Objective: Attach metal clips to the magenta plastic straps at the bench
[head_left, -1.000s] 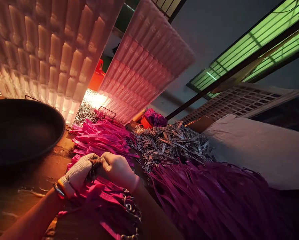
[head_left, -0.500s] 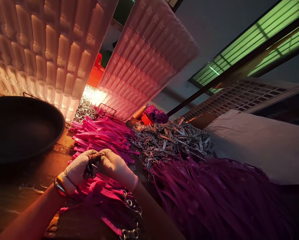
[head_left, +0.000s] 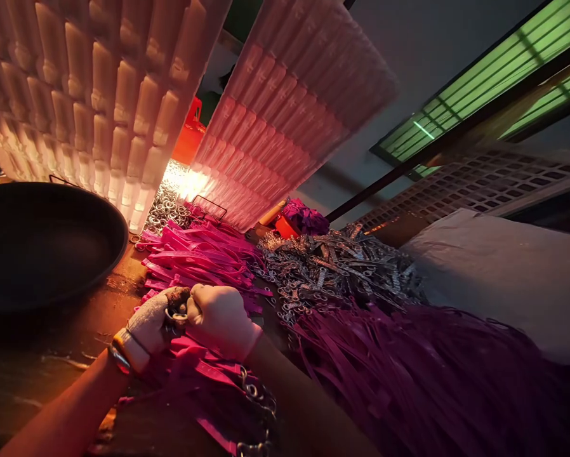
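My left hand [head_left: 148, 327], in a pale glove with dark-stained fingertips and a wristband, is curled around small metal rings [head_left: 175, 316]. Against its fingertips presses my right hand [head_left: 222, 320], also pale-gloved; its fingers are bent into a fist-like pinch, and what lies between them is hidden. Both are held above pink straps [head_left: 199, 365]. Close below my right wrist, metal hooks [head_left: 251, 390] hang in a row at the strap ends. A further heap of pink straps [head_left: 204, 251] lies just beyond the hands.
A large dark round pan [head_left: 47, 247] stands left. Silvery metal clasps [head_left: 337, 270] are heaped at right, with purple straps [head_left: 409, 374] in front. Two moulded translucent panels [head_left: 94, 95] rise behind, a bright light and metal rings between them. A pale sheet-covered surface [head_left: 504, 273] lies far right.
My right hand has rolled over, its back now turned up and its fingers more tightly curled. The rings in my left hand show more clearly. The whole view has shifted slightly.
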### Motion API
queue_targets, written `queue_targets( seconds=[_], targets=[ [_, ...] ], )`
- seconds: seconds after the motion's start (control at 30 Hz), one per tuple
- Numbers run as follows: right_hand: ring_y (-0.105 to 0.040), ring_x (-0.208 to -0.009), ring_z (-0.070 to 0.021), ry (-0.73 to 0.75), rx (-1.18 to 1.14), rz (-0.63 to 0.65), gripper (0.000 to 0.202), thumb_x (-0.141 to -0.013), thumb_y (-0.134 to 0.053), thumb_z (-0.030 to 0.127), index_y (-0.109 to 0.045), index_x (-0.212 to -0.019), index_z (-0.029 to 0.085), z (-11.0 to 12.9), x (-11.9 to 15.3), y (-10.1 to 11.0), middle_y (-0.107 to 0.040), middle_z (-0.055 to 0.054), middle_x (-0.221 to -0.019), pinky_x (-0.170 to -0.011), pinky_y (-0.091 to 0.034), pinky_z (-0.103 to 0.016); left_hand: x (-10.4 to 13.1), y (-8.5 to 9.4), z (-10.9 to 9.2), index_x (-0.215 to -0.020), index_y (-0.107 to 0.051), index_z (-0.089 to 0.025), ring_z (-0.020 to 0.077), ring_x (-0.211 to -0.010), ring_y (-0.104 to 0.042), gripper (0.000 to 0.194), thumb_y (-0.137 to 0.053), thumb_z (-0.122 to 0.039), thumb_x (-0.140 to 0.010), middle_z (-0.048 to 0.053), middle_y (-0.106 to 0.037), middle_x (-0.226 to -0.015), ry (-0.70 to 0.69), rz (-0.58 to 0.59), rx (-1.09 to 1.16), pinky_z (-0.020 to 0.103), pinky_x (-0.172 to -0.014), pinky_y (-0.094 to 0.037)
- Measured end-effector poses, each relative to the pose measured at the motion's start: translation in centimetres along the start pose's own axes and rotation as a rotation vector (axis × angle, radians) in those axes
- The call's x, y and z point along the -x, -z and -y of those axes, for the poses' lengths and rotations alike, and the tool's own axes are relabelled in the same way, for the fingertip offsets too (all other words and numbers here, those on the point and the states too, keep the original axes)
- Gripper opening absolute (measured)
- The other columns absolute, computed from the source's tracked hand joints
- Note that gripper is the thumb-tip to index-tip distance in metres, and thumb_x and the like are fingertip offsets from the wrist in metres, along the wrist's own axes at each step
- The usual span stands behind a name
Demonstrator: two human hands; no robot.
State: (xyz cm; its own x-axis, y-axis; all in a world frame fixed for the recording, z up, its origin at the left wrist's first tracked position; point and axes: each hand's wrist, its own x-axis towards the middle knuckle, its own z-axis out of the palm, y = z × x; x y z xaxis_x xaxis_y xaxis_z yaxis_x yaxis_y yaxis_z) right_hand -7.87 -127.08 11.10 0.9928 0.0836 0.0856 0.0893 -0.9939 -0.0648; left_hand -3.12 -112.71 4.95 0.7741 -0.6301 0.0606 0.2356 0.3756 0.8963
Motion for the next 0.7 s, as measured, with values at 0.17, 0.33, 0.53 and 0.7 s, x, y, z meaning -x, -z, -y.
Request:
queue_targets(
  seconds=[0.17, 0.33, 0.53, 0.7],
  targets=[
    [-0.058, -0.07, -0.0138, -0.105, -0.352, -0.038, 0.029, -0.1, -0.046, 0.036, -0.063, -0.083, 0.019, 0.1, 0.4, -1.3, -0.069, -0.003, -0.078, -0.064, -0.031, -0.027, -0.3, 1.1, 0.0, -0.082, -0.074, -0.017, 0.0144, -0.067, -0.059, 0.022, -0.076, -0.005, -0.064, 0.003, -0.069, -0.074, -0.199, 0.013, -0.17, 0.024, -0.068, -0.052],
    [-0.051, -0.06, -0.0133, -0.361, -1.022, -0.195, 0.035, -0.098, -0.048, 0.052, -0.059, -0.085, 0.021, 0.9, 0.4, -1.0, -0.059, 0.002, -0.067, -0.058, -0.038, -0.026, -0.9, 0.8, 0.1, -0.088, -0.07, -0.015, 0.0121, -0.053, -0.054, 0.021, -0.077, -0.009, -0.069, 0.002, -0.064, -0.065, 0.079, -0.213, 0.316, 0.019, -0.047, -0.046],
    [-0.051, -0.056, -0.0122, -0.436, -1.42, -0.107, 0.034, -0.093, -0.055, 0.053, -0.062, -0.092, 0.019, 3.8, 1.0, -2.1, -0.06, 0.001, -0.069, -0.05, -0.04, -0.025, -0.5, 0.5, -1.4, -0.089, -0.07, -0.018, 0.0187, -0.075, -0.066, 0.021, -0.072, -0.004, -0.074, 0.005, -0.071, -0.074, 0.052, -0.387, 0.258, 0.02, -0.065, -0.054],
    [-0.063, -0.093, -0.0153, -0.202, -1.285, -0.17, 0.021, -0.096, -0.054, 0.032, -0.071, -0.099, 0.021, 5.7, 1.0, -1.0, -0.072, -0.002, -0.099, -0.086, -0.05, -0.027, -1.1, 1.7, -0.6, -0.081, -0.071, -0.021, 0.0231, -0.104, -0.066, 0.025, -0.065, 0.002, -0.076, 0.004, -0.074, -0.083, 0.041, -0.347, 0.087, 0.02, -0.078, -0.055]
  ],
)
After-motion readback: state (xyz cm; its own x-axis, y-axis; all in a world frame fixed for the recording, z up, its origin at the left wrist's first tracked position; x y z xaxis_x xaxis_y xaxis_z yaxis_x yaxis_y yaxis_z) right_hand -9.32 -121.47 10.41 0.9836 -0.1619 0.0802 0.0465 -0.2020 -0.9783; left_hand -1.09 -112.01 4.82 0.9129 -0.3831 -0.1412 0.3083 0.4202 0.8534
